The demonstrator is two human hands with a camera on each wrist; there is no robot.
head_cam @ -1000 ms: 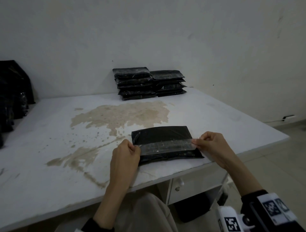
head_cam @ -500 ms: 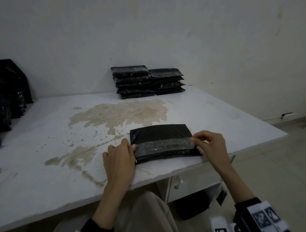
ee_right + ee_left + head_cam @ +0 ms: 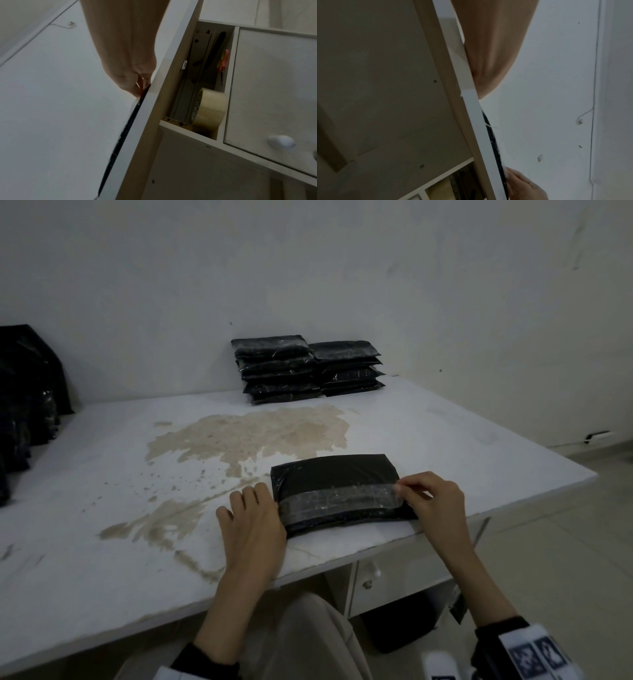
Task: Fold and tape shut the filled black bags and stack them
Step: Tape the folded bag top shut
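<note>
Black plastic, folded flat, lies at the near edge of the counter (image 3: pixel 102 559): this black bag (image 3: pixel 334 474) is already folded, and a strip of clear tape (image 3: pixel 337 501) runs across it from side to side. The left hand (image 3: pixel 251 529) lies on the left end of the strip with relaxed fingers; its grip is wide and holds nothing, it only presses. The right hand (image 3: pixel 433 501) has a narrow grip: thumb and fingertips pinch the right end of the tape at the bag's right edge. I judge that this end is not yet wrapped down, so the sealing of this bag is almost finished but not complete.

Under the counter, in an open compartment, stands a roll of tape (image 3: pixel 208 109).

Farther away, against the wall, two stacks of sealed bags (image 3: pixel 306 368) stand side by side, touching. At the far left lies a dark heap (image 3: pixel 27 402), probably bags which wait for folding; I cannot tell how many. After the taping, this bag must go to the stacks.
</note>
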